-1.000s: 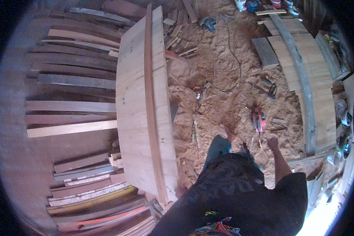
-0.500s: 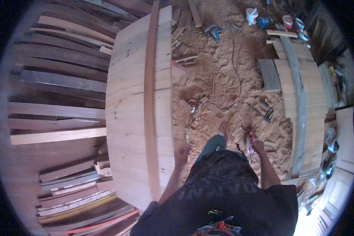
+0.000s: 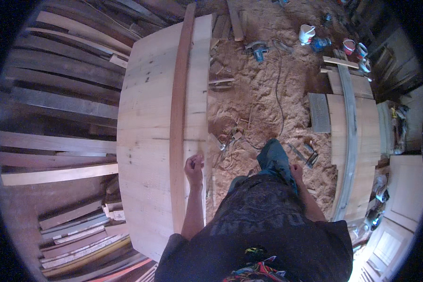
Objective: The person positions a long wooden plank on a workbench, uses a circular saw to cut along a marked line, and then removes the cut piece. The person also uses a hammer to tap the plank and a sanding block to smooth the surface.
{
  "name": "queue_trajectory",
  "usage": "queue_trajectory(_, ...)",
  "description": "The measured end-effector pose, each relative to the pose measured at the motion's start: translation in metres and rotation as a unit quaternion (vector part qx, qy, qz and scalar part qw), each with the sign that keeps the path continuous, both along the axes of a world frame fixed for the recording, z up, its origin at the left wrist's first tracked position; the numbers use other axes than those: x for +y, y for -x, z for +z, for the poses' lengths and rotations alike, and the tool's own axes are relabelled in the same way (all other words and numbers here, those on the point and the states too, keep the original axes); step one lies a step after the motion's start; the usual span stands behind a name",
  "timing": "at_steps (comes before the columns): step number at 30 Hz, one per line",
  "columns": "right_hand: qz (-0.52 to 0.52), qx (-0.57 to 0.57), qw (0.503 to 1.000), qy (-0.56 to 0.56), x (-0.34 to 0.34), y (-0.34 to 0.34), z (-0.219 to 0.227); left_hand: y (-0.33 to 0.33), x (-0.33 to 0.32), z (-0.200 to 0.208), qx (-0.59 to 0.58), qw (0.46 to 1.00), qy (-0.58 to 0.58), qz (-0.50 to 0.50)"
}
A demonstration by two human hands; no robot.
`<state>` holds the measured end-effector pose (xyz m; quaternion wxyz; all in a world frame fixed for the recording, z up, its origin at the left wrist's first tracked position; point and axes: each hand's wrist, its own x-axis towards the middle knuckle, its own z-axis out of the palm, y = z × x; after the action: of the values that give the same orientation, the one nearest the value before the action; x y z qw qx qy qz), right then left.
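Note:
My left hand [image 3: 194, 167] is raised over the right part of a wide pale wooden panel [image 3: 145, 117], with its fingers curled in. A small dark spot shows between the fingers; what it is I cannot make out. Along the panel runs a long reddish-brown wooden strip [image 3: 177, 103], just left of that hand. My right hand [image 3: 296, 171] hangs beside my leg above the sawdust, closed; anything inside it is hidden. The nearest things to it are dark tool-like pieces [image 3: 310, 155] on the ground.
Sawdust [image 3: 258, 94] covers the ground, crossed by a dark cord [image 3: 280, 84]. A blue power tool [image 3: 258, 51] lies ahead, near a white bucket [image 3: 307, 35]. Boards with a grey beam [image 3: 350, 122] lie at right. Stacked planks [image 3: 66, 101] fill the left.
I have moved forward, and a leg now stretches ahead. My left hand has risen from the panel's edge to above it. The red item beside my right hand is out of sight.

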<state>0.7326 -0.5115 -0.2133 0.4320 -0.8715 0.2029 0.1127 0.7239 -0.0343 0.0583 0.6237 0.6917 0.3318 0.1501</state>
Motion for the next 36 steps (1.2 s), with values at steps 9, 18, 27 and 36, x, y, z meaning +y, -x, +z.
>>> queue_trajectory(9,0.213,0.098,0.972,-0.009,-0.016,-0.197,-0.005,-0.118,0.003,0.018,-0.041,0.990,-0.063,0.117)
queue_trajectory(18,0.078,0.076,0.985,-0.133,-0.004,-0.461,0.012,-0.280,0.010,0.065,-0.016,0.985,-0.098,0.141)
queue_trajectory(27,0.125,0.072,0.985,-0.099,-0.042,-0.514,-0.034,-0.461,0.126,0.016,-0.026,0.959,-0.260,0.112)
queue_trajectory(36,0.221,0.120,0.962,0.105,-0.035,-0.509,0.059,-0.650,0.185,-0.052,0.033,0.912,-0.406,0.051)
